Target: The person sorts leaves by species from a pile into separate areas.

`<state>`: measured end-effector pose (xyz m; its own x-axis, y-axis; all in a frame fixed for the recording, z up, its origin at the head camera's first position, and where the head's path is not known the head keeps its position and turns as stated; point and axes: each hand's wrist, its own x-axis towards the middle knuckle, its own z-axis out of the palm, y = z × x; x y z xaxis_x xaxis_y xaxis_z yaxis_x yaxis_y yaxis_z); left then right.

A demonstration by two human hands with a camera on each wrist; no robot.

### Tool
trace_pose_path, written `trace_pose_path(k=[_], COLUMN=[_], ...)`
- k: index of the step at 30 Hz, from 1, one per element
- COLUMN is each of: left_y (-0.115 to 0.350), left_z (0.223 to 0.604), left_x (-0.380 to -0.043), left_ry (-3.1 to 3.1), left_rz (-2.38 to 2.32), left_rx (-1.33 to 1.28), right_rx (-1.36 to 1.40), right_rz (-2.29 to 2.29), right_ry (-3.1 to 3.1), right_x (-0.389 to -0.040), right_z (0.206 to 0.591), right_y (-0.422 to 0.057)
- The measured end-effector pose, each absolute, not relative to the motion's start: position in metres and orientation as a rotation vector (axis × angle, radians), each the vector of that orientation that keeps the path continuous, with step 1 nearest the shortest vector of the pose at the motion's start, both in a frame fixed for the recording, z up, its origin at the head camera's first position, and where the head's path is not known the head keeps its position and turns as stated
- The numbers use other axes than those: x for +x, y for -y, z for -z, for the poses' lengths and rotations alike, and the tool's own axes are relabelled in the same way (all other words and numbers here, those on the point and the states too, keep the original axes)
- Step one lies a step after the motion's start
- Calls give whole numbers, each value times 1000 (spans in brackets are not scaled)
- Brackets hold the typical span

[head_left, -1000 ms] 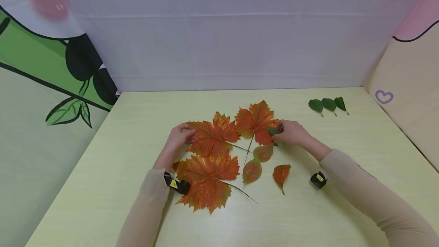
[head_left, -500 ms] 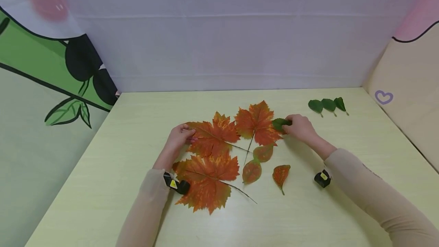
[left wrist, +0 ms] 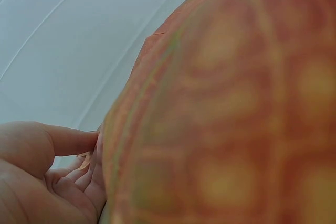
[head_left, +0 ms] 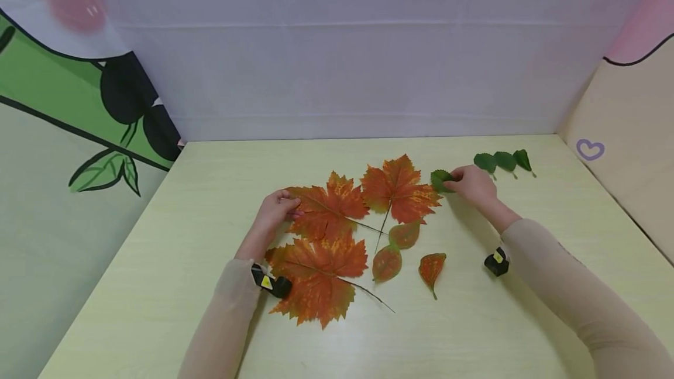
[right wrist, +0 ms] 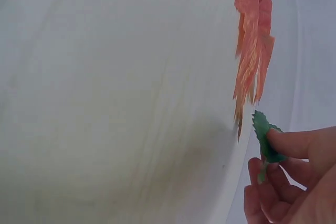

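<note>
In the head view, my left hand (head_left: 272, 212) pinches the left edge of an orange maple leaf (head_left: 322, 206); the leaf fills much of the left wrist view. Between thumb and fingers, my right hand (head_left: 475, 185) holds a small green leaf (head_left: 439, 181) with a toothed edge, plain also in the right wrist view (right wrist: 260, 127). That green leaf is right beside the tip of another maple leaf (head_left: 397, 189). Below my left hand, a third maple leaf (head_left: 318, 279) lies partly behind the black wrist camera.
Two reddish-green leaves, one upper (head_left: 404, 235) and one lower (head_left: 387, 263), lie right of the maple leaves. A curled orange leaf (head_left: 432, 269) is farther right. Three green leaves (head_left: 505, 161) sit in a row at the table's back right. A pale cloth wall (head_left: 337, 75) rises behind the table.
My right hand has moved right and away from me with the green leaf, off the back maple leaf it overlapped. My left hand stays in place on its maple leaf.
</note>
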<state>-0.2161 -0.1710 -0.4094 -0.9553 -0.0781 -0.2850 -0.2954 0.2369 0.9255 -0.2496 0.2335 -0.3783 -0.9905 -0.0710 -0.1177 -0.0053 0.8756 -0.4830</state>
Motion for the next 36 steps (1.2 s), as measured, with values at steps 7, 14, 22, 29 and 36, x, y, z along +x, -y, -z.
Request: trace_pose_path(k=[7, 14, 22, 29, 36], left_y=[173, 173, 172, 172, 172], left_z=[411, 411, 411, 412, 412], left_x=[-217, -218, -219, -219, -218], left_ry=[-2329, -2334, -2328, -2337, -2337], left_rz=[-1796, -1798, -1808, -1793, -1801], left_rx=[-336, -331, -349, -354, -351], right_rx=[88, 214, 337, 398, 520], right_rz=[844, 930, 990, 954, 991], right_ry=[-2907, -2867, -2841, -2868, -2894], right_x=[-264, -278, -283, -288, -290], right_z=[381, 385, 387, 396, 397], right_y=[-248, -262, -266, -268, -269])
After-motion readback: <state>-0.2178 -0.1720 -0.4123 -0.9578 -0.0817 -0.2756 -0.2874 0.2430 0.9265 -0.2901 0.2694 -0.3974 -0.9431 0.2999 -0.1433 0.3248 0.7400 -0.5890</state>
